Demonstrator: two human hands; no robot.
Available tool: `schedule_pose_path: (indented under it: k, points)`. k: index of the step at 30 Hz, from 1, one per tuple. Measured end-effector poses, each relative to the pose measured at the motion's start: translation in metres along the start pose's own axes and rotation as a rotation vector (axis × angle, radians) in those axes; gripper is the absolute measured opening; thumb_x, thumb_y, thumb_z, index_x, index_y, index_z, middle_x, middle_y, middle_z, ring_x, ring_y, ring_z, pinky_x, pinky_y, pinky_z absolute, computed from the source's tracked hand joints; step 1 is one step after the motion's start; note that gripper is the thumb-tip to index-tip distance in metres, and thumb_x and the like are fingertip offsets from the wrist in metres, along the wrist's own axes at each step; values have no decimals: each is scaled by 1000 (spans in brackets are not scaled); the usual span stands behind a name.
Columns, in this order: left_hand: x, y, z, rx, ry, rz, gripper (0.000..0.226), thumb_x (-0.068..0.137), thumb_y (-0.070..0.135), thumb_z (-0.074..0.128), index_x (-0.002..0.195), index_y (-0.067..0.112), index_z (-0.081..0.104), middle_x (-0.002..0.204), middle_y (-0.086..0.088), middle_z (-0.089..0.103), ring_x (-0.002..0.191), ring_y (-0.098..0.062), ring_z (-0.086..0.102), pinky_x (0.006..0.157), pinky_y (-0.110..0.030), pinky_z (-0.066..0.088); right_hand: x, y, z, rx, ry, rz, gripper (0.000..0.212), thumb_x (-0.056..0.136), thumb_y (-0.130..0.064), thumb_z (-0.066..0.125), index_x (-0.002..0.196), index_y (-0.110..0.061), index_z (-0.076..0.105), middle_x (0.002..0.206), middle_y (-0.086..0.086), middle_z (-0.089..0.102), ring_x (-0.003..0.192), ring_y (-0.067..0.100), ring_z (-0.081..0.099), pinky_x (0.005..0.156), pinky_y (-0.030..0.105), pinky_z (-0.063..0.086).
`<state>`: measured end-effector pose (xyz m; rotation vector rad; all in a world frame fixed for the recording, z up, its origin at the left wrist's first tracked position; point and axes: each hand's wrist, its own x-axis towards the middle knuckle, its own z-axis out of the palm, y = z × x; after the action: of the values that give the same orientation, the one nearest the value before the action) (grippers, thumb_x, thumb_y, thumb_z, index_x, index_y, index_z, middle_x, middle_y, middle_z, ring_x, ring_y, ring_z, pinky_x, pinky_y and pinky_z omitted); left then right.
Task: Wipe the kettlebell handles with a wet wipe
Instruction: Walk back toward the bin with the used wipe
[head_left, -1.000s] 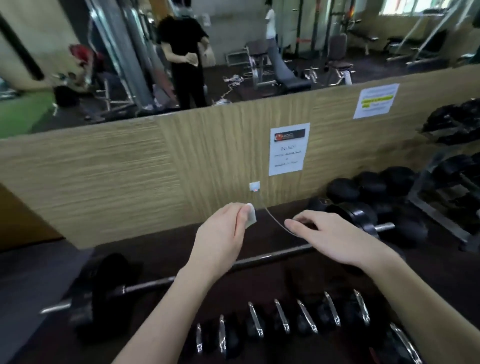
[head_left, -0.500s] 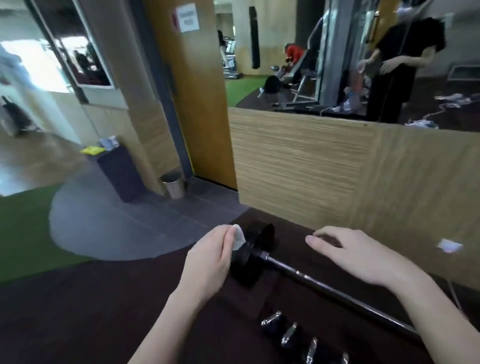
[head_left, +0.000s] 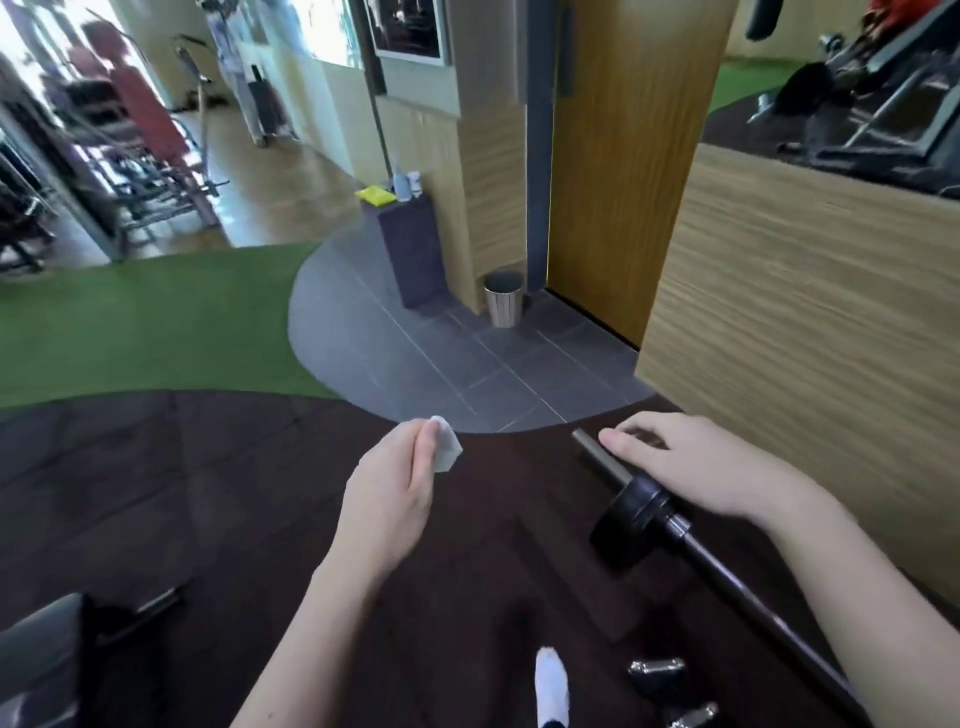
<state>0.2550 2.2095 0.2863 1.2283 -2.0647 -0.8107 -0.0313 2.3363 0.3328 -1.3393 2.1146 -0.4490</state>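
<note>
Now my left hand (head_left: 392, 499) pinches the folded wet wipe (head_left: 445, 451) between thumb and fingers. My right hand (head_left: 696, 467) hovers relaxed, fingers loosely spread, above the barbell (head_left: 691, 535) on the floor.

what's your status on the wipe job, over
Left hand pinches wipe, held in the air. Right hand loose above barbell, holding nothing. No kettlebell in view. Bin ahead by the wall.
</note>
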Motion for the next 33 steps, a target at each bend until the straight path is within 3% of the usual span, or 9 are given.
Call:
schedule_pose_path:
  k: [5, 8, 13, 15, 22, 27, 33]
  points:
    - [96, -18, 11, -49, 38, -24, 44, 111, 48, 30, 93, 31, 66, 95, 15, 75, 92, -4, 73, 90, -43, 57, 91, -26, -16, -12, 10, -2, 57, 85, -85, 37, 116, -46, 63, 111, -22, 67, 97, -3, 63, 92, 30, 53]
    - [153, -19, 17, -55, 9, -29, 43, 113, 42, 32, 91, 32, 67, 95, 18, 75, 92, -1, 72, 91, -41, 56, 144, -39, -24, 1, 25, 11, 64, 81, -89, 36, 119, -45, 63, 114, -20, 69, 100, -2, 64, 94, 31, 54]
    - [245, -42, 28, -38, -3, -37, 41, 113, 42, 32, 90, 33, 65, 95, 19, 72, 93, -3, 70, 89, -40, 55, 235, -65, -28, 22, 98, 2, 71, 89, -79, 42, 144, -35, 52, 147, -13, 54, 133, 10, 52, 110, 35, 43]
    - [279, -56, 28, -43, -9, -39, 40, 112, 42, 32, 89, 32, 63, 93, 17, 71, 91, -4, 69, 88, -42, 55, 269, -78, -25, 64, 141, 12, 71, 90, -76, 44, 146, -33, 49, 151, -13, 50, 137, 11, 49, 112, 37, 42]
    - [446, -117, 19, -4, -129, 5, 42, 112, 47, 28, 95, 31, 64, 99, 16, 70, 95, -5, 70, 93, -39, 53, 428, -127, -18, 92, 264, 69, 58, 92, -69, 52, 138, -34, 56, 141, -13, 59, 128, 9, 56, 107, 35, 49]
    - [563, -159, -2, 35, -231, 67, 41, 112, 43, 30, 92, 30, 64, 97, 15, 70, 94, -5, 69, 91, -36, 53, 534, -168, -16, 124, 253, 149, 50, 93, -65, 53, 133, -35, 58, 135, -14, 62, 122, 8, 59, 102, 31, 52]
    - [692, -206, 7, 19, -279, 22, 40, 110, 42, 37, 76, 34, 56, 81, 15, 65, 78, -5, 62, 81, -36, 54, 651, -189, -17, 145, 268, 223, 56, 91, -69, 52, 131, -31, 62, 128, -17, 65, 116, 3, 60, 98, 28, 51]
